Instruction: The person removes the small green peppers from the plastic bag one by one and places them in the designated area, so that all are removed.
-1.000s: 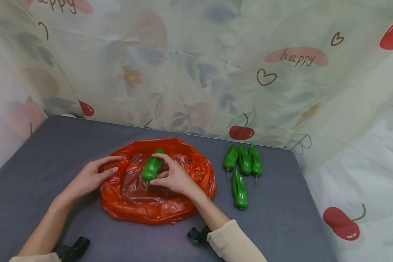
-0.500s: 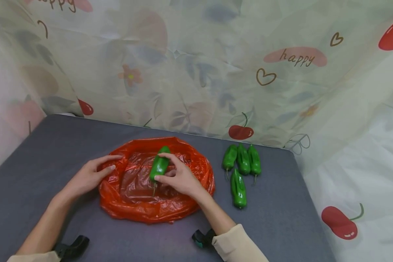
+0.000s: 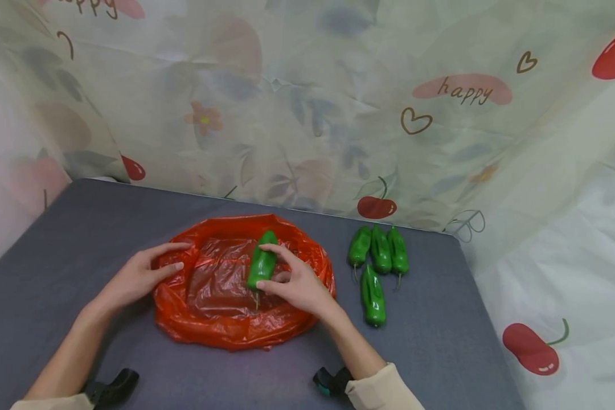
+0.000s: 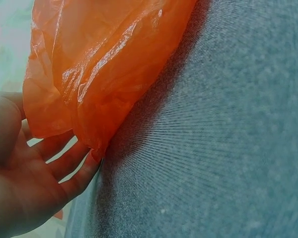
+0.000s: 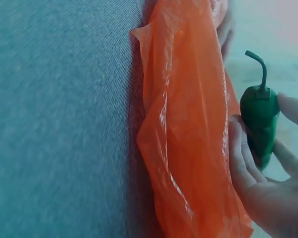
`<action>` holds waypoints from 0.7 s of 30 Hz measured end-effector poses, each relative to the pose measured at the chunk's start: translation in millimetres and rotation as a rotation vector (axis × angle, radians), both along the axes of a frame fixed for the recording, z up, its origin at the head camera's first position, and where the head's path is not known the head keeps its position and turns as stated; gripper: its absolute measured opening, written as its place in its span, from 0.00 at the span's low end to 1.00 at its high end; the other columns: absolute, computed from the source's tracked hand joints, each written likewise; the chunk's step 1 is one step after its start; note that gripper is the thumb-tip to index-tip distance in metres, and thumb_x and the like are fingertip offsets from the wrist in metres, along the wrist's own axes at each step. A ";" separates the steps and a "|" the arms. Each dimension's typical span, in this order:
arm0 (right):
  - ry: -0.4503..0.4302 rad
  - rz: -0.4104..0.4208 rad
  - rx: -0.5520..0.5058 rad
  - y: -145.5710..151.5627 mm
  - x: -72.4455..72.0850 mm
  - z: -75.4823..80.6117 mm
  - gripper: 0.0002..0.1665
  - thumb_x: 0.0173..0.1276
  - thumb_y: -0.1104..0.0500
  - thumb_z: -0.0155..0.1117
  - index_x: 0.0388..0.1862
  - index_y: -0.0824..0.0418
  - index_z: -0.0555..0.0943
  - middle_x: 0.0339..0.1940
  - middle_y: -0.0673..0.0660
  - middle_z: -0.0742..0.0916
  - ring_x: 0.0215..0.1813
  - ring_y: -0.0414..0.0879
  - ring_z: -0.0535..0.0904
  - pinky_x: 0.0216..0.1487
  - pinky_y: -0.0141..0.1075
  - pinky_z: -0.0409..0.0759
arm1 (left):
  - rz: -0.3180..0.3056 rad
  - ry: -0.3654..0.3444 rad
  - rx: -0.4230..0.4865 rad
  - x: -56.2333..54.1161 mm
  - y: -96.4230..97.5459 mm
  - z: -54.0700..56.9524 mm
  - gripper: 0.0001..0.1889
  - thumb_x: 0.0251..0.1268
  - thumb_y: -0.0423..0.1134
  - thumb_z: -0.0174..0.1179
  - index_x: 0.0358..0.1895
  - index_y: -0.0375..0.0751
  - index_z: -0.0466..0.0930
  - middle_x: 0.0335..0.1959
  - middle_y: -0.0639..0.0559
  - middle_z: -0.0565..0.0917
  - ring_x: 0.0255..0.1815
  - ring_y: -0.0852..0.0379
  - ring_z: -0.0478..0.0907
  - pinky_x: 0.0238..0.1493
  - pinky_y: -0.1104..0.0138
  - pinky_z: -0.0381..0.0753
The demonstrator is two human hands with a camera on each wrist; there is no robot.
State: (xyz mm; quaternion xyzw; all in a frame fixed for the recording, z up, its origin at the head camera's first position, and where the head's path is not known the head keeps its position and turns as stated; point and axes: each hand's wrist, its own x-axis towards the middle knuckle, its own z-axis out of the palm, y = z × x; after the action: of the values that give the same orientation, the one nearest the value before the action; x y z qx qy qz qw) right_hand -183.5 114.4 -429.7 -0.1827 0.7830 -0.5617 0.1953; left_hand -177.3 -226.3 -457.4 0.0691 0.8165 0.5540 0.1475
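Note:
A red plastic bag (image 3: 217,336) lies on the table, its mouth spread wide and its rim rolled outward. My left hand (image 3: 138,279) holds the bag's left rim, thumb on the near side of the fingers; in the left wrist view part of the film covers those fingers (image 4: 74,178). Over the bag's opening, my right hand (image 3: 299,282) pinches a green chili pepper (image 3: 262,265) between thumb and fingers. Its thin stem points toward me in the head view. The right wrist view shows the pepper (image 5: 260,111) above the level of the bag's side (image 5: 188,124).
To the right of the bag lie several more green chili peppers (image 3: 381,250), most in a row and one (image 3: 373,299) nearer me. The grey table (image 3: 441,341) ends at a patterned curtain (image 3: 307,114). Dark straps (image 3: 114,388) sit at both wrists.
My right hand has moved to the right over the bag's opening, carrying the chili pepper with it. The left hand stays at the bag's rim, and the other peppers lie as before.

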 end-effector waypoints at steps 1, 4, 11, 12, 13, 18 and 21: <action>-0.004 0.001 -0.007 1.9 0.7 0.5 0.39 0.68 0.58 0.70 0.74 0.39 0.66 0.63 0.56 0.77 0.45 0.48 0.85 0.44 0.43 0.83 | 0.001 0.002 0.002 -0.1 -0.3 -0.2 0.28 0.74 0.43 0.58 0.74 0.43 0.65 0.34 0.38 0.81 0.21 0.45 0.82 0.27 0.60 0.85; 0.000 -0.001 -0.017 7.8 2.7 1.9 0.40 0.68 0.59 0.70 0.74 0.40 0.66 0.66 0.54 0.75 0.46 0.48 0.85 0.45 0.39 0.83 | 0.011 0.019 -0.004 0.1 -1.0 -1.0 0.28 0.74 0.43 0.58 0.73 0.44 0.65 0.34 0.38 0.81 0.21 0.45 0.82 0.27 0.60 0.84; 0.002 -0.021 -0.026 24.6 7.5 5.1 0.42 0.68 0.60 0.69 0.77 0.40 0.64 0.62 0.57 0.80 0.47 0.49 0.85 0.48 0.44 0.83 | 0.020 0.036 -0.011 0.5 -1.1 0.3 0.28 0.74 0.43 0.59 0.73 0.44 0.66 0.33 0.38 0.81 0.20 0.45 0.82 0.26 0.59 0.84; 0.009 -0.028 -0.024 26.7 8.2 5.7 0.42 0.68 0.60 0.69 0.76 0.39 0.64 0.61 0.57 0.81 0.47 0.50 0.86 0.48 0.45 0.83 | 0.020 0.037 -0.011 0.1 -1.2 -0.2 0.28 0.73 0.43 0.59 0.73 0.44 0.66 0.34 0.38 0.81 0.20 0.45 0.82 0.26 0.59 0.85; 0.020 -0.037 -0.021 29.0 9.2 6.3 0.42 0.67 0.59 0.70 0.76 0.38 0.65 0.61 0.56 0.81 0.47 0.49 0.86 0.47 0.45 0.83 | 0.021 0.037 -0.012 -0.3 -1.3 -0.6 0.28 0.73 0.43 0.59 0.73 0.44 0.66 0.33 0.38 0.81 0.20 0.45 0.82 0.26 0.59 0.85; 0.062 -0.084 -0.016 40.0 13.6 7.5 0.41 0.67 0.57 0.70 0.75 0.37 0.66 0.67 0.53 0.76 0.47 0.48 0.85 0.43 0.41 0.83 | 0.017 0.045 -0.011 -1.7 -1.5 -1.9 0.28 0.74 0.42 0.58 0.74 0.44 0.64 0.32 0.39 0.81 0.20 0.46 0.82 0.25 0.60 0.84; 0.082 -0.106 -0.011 48.0 16.5 6.6 0.40 0.68 0.58 0.70 0.75 0.37 0.66 0.68 0.50 0.75 0.45 0.50 0.85 0.37 0.40 0.81 | 0.019 0.044 -0.012 -2.1 -1.1 -1.9 0.28 0.75 0.44 0.57 0.74 0.45 0.64 0.31 0.39 0.81 0.20 0.46 0.82 0.25 0.60 0.84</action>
State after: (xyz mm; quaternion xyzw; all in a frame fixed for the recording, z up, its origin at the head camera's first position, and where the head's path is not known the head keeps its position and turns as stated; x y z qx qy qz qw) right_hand -167.0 162.4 -423.0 -0.1647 0.7959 -0.5674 0.1321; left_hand -179.3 -227.5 -459.3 0.0724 0.8235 0.5487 0.1249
